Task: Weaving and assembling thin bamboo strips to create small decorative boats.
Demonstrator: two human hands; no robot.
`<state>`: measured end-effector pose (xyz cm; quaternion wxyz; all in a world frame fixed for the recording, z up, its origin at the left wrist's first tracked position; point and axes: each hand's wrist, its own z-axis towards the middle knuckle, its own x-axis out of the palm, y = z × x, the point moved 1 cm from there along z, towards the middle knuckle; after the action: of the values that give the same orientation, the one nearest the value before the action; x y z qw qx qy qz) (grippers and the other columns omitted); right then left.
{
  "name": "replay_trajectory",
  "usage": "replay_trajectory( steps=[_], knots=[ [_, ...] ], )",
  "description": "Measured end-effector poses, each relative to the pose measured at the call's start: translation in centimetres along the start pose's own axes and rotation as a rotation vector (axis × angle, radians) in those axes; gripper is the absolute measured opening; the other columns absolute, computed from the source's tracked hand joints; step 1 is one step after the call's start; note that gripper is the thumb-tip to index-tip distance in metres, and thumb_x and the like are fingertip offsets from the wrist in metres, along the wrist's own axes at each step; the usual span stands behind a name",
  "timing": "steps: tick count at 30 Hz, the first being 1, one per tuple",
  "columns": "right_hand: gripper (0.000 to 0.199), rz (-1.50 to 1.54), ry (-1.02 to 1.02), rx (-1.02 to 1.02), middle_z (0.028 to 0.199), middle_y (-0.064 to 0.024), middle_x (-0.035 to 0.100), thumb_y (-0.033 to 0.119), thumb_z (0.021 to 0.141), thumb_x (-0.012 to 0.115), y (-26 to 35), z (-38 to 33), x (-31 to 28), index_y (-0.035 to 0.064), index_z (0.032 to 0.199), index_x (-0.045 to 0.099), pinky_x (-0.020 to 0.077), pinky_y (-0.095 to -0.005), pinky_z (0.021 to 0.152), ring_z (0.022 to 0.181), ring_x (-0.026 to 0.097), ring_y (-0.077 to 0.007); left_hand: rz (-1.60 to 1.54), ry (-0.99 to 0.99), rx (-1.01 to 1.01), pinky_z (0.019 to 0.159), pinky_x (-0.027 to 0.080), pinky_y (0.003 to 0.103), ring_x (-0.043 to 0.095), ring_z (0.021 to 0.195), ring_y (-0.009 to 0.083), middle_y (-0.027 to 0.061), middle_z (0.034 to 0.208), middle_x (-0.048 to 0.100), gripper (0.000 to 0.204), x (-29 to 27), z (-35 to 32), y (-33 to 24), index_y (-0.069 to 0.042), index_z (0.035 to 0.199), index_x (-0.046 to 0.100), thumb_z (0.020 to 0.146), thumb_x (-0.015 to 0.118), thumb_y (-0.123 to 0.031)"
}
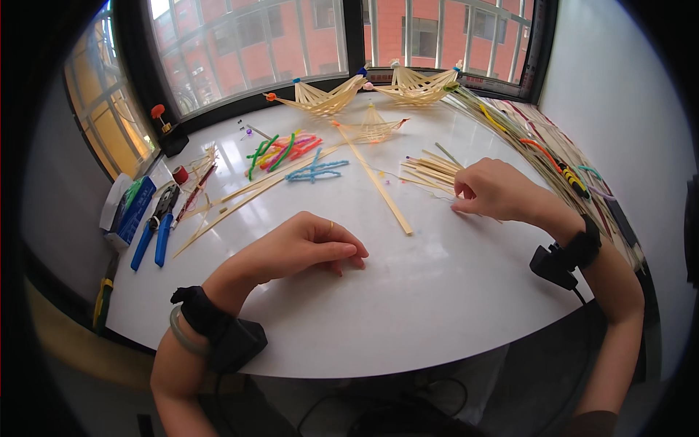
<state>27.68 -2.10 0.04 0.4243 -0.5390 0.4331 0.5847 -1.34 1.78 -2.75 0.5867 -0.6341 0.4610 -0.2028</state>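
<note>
My left hand (pixel 317 245) hovers over or rests on the near middle of the white table, its fingers loosely bent and apart from the thumb, with nothing in them. My right hand (pixel 495 191) is at the right, beside a bundle of short bamboo strips (pixel 429 171). Its thumb and fingertips are drawn together in a pinch. A thin thread (pixel 415 182) runs towards those fingertips, but what they hold is too small to make out. Between the hands and farther back lies a long flat bamboo strip (pixel 378 186).
Woven bamboo pieces (pixel 320 97) stand at the back. Blue pipe cleaners (pixel 317 167) and colourful ones (pixel 280 151) lie left of centre. Blue-handled pliers (pixel 154 229) and a tissue box (pixel 129 211) are at the left. Long strips (pixel 502 127) line the right edge of the table (pixel 408 313).
</note>
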Motion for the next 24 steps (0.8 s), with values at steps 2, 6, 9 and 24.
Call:
replay_trajectory(
  steps=[2, 6, 9, 24],
  knots=[
    [0.008, -0.187, 0.011, -0.015, 0.070, -0.0168, 0.062, 0.006, 0.071, 0.057, 0.0, 0.2, 0.7, 0.0011, 0.072, 0.063, 0.0476, -0.0408, 0.064, 0.069, 0.061, -0.0331, 0.000, -0.001, 0.011, 0.073, 0.050, 0.022, 0.060, 0.079, 0.0089, 0.0070, 0.094, 0.066, 0.026, 0.2, 0.0, -0.2, 0.001, 0.104, 0.064, 0.091, 0.056, -0.019],
    [0.007, -0.194, -0.070, -0.048, 0.066, -0.0167, 0.061, 0.003, 0.069, 0.056, 0.0, 1.1, 0.6, 0.0007, 0.068, 0.063, 0.0475, -0.0409, 0.063, 0.066, 0.060, -0.0343, -0.012, 0.012, 0.025, 0.075, 0.050, 0.022, 0.061, 0.083, 0.0097, 0.0078, 0.095, 0.066, 0.026, 0.1, -0.1, 0.1, 0.002, 0.104, 0.063, 0.091, 0.056, -0.018],
    [0.007, -0.016, -0.127, 0.014, 0.065, -0.0140, 0.061, 0.003, 0.070, 0.059, -0.9, 1.0, -2.4, -0.0025, 0.074, 0.062, 0.0465, -0.0348, 0.062, 0.063, 0.059, -0.0267, -0.015, 0.021, 0.040, 0.075, 0.051, 0.022, 0.061, 0.086, 0.0102, 0.0084, 0.095, 0.066, 0.026, 0.2, -0.1, 0.2, 0.003, 0.105, 0.063, 0.091, 0.056, -0.018],
    [0.026, -0.089, -0.046, -0.209, 0.082, -0.0178, 0.062, 0.023, 0.079, 0.061, 5.8, 4.0, 1.9, -0.0014, 0.089, 0.062, 0.0459, -0.0396, 0.075, 0.084, 0.058, -0.0331, 0.103, -0.078, 0.101, 0.074, 0.049, 0.024, 0.062, 0.082, 0.0114, 0.0092, 0.089, 0.068, 0.023, -0.8, -0.3, -0.3, 0.003, 0.101, 0.065, 0.087, 0.058, -0.015]
  ],
)
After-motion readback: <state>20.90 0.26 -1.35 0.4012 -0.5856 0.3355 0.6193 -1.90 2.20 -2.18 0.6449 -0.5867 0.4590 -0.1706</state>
